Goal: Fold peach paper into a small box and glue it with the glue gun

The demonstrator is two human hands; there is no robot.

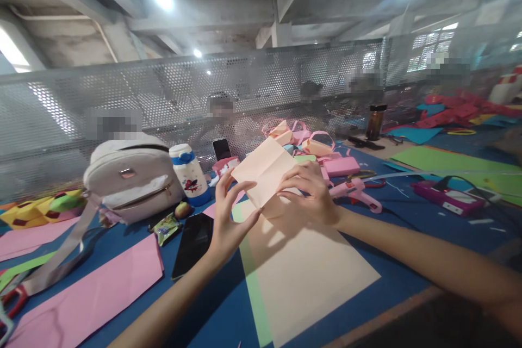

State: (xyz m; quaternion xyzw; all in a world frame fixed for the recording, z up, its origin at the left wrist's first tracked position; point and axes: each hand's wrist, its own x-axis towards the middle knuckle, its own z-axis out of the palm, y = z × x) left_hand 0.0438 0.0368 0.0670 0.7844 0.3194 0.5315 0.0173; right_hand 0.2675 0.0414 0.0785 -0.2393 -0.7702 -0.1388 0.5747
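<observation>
A creased piece of peach paper [265, 166] is raised above the table between my two hands. My left hand [232, 215] grips its left and lower edge with the thumb and fingers. On the other side, my right hand [308, 190] pinches the paper's right edge. Directly beneath lies a large peach sheet [314, 277], with a light green sheet [256, 304] showing along its left side. Part of the held paper is covered by my fingers.
A black phone [193, 244] lies left of my left arm, before a white bottle [190, 174] and a backpack [130, 179]. Folded pink paper [93, 293] is at the left. A pink glue gun [359, 196] and a purple power strip [448, 197] lie right. A perforated screen [163, 87] stands behind.
</observation>
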